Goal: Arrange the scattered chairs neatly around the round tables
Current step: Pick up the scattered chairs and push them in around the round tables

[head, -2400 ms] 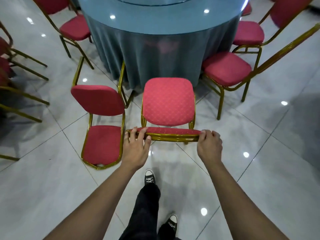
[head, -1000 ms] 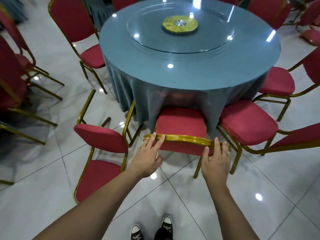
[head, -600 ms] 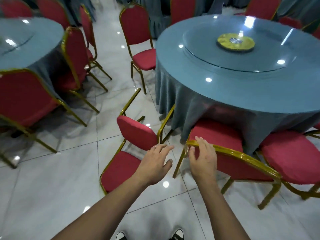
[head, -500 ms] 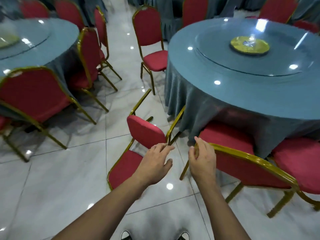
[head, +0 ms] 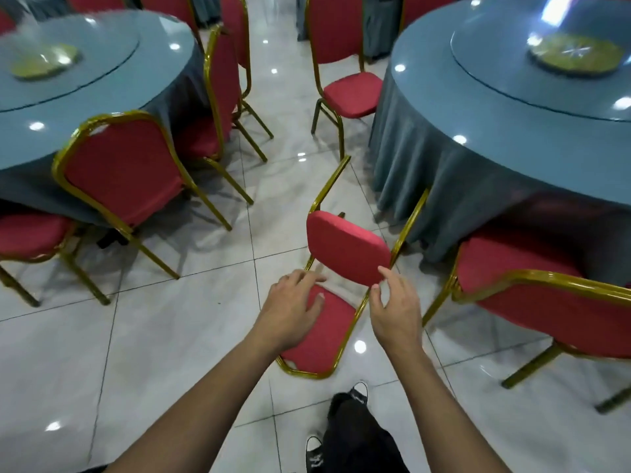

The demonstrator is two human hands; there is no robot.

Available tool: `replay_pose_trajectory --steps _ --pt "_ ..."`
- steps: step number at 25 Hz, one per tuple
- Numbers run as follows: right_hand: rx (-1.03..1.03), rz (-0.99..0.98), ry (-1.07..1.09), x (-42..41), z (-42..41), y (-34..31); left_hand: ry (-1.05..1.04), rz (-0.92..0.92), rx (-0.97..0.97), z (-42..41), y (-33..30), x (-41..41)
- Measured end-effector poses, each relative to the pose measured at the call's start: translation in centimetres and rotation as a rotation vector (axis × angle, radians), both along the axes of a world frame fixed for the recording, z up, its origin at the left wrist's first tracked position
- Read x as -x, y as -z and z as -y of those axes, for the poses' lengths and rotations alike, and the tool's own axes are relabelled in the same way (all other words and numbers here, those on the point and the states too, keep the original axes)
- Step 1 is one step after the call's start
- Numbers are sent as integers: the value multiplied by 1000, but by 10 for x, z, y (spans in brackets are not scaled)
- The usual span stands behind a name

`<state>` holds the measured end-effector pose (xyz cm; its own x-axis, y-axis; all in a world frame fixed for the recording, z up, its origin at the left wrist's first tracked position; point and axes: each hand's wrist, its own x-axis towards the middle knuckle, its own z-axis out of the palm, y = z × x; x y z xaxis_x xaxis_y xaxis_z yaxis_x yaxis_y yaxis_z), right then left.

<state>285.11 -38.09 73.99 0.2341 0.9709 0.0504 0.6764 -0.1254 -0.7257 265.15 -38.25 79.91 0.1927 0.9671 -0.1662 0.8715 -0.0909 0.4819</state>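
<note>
Toppled chair (head: 327,295): lies on its back on the tiles, frame centre, beside the right round table (head: 512,131).
Left hand (head: 290,310): spread, empty, over its backrest.
Right hand (head: 396,308): loosely spread; fingertips seemingly touch the seat edge.

Both bare forearms reach forward from the bottom of the view, converging toward the middle. The left hand (head: 292,310) is held palm down, its fingers loosely spread and slightly bent, the thumb out toward the right; it holds nothing. The right hand (head: 396,307) sits just beside it, a little apart, turned with the thumb side up, fingers gently curled and thumb raised, with nothing in its grip. Below, a dark trouser leg and two dark sneakers show.
</note>
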Motion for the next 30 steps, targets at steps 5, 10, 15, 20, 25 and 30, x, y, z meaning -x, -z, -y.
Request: replay_pose_trajectory --steps 5,10,15,20,25,30 --pt "56 0 90 30 -48 31 4 14 97 -51 33 37" --pt "164 18 121 72 -72 69 37 19 179 -96 74 87" --pt "304 4 288 105 -67 128 96 24 302 -132 135 140" --pt "422 -69 501 155 -58 258 150 24 329 -167 268 191" --pt "530 -120 505 194 -51 464 132 -22 423 -176 473 228" --pt "617 -128 600 185 -45 677 142 -25 486 -171 691 240"
